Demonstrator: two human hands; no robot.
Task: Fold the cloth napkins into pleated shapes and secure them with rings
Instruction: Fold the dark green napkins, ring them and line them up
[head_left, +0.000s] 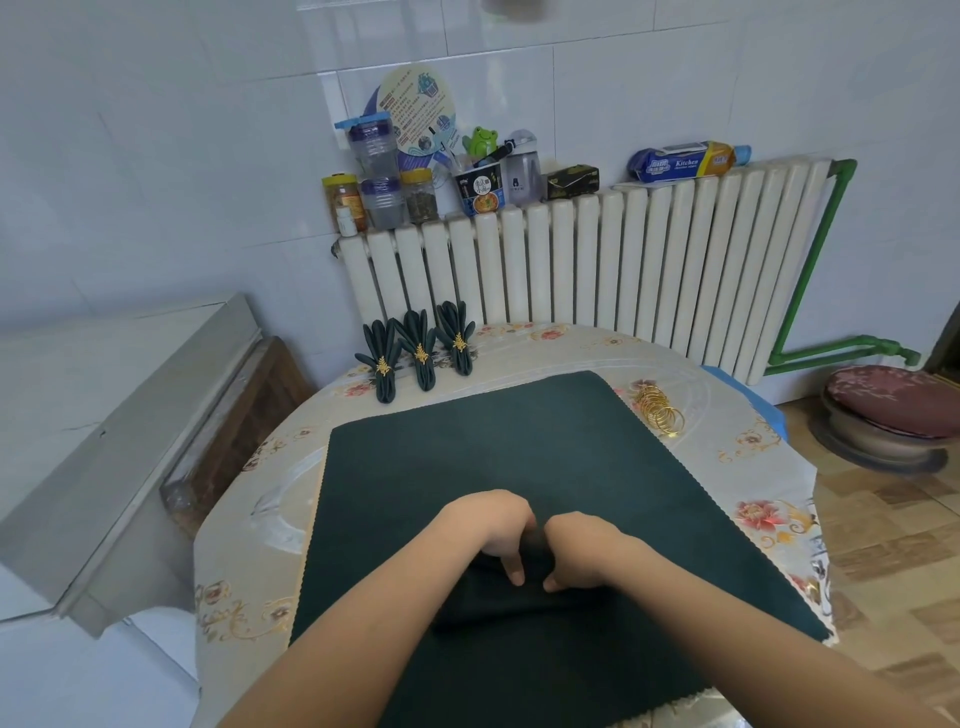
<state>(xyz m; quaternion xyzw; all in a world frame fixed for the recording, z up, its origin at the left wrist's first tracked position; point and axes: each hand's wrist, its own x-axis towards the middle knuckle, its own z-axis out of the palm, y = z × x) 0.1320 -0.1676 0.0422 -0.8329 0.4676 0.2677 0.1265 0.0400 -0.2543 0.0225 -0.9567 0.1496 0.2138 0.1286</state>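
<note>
A dark green cloth napkin (498, 447) lies spread flat over the round table (748, 467). My left hand (493, 525) and my right hand (576, 545) meet at its near middle, and both pinch a small raised fold of the cloth between fingers and thumbs. Three finished pleated napkins (418, 348), each bound by a gold ring, stand in a row at the table's far left. Several loose gold rings (658, 410) lie in a heap to the right of the spread napkin.
A white radiator (597, 260) runs behind the table, with jars, cups and a packet along its top. A grey metal cabinet (114, 415) stands at the left. A cushioned stool (893, 410) sits on the floor at the right.
</note>
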